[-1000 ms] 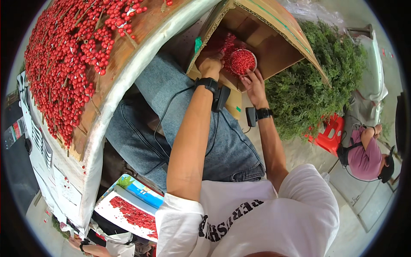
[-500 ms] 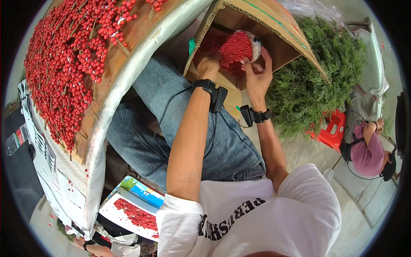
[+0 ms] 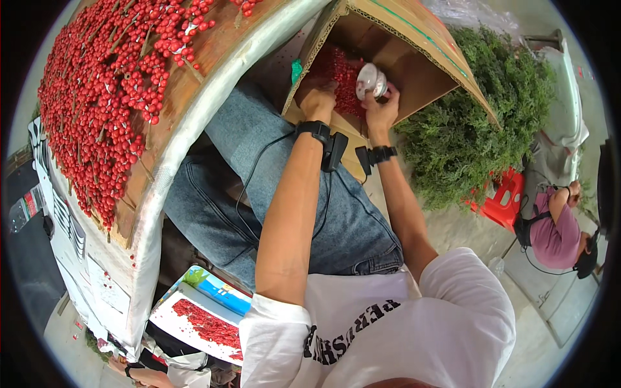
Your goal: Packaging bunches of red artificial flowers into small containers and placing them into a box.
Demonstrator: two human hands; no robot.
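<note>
Both my hands are inside an open cardboard box (image 3: 420, 77) that holds loose red berries (image 3: 341, 72). A small white cup (image 3: 369, 80) is tilted above the berries, with my right hand (image 3: 383, 112) closed around its near side. No heap of berries shows in it. Close by on the left, my left hand (image 3: 318, 102) reaches down at the berries' near edge. Its fingers are bent away and blurred, so whether they hold anything does not show. Each wrist wears a black strap with a small device, and a thin cable runs from the left one.
On the left stands a table (image 3: 187, 97) heaped with red berry sprigs (image 3: 103, 103). A white tray (image 3: 173, 294) of berries lies below it. Green foliage (image 3: 479, 110) is piled right of the box, beside a red stool (image 3: 503, 197). A person in pink (image 3: 557, 226) sits at far right.
The cup, earlier heaped with berries, has tipped and now shows its white surface. More loose berries are visible in the box. My right hand has shifted slightly left and down.
</note>
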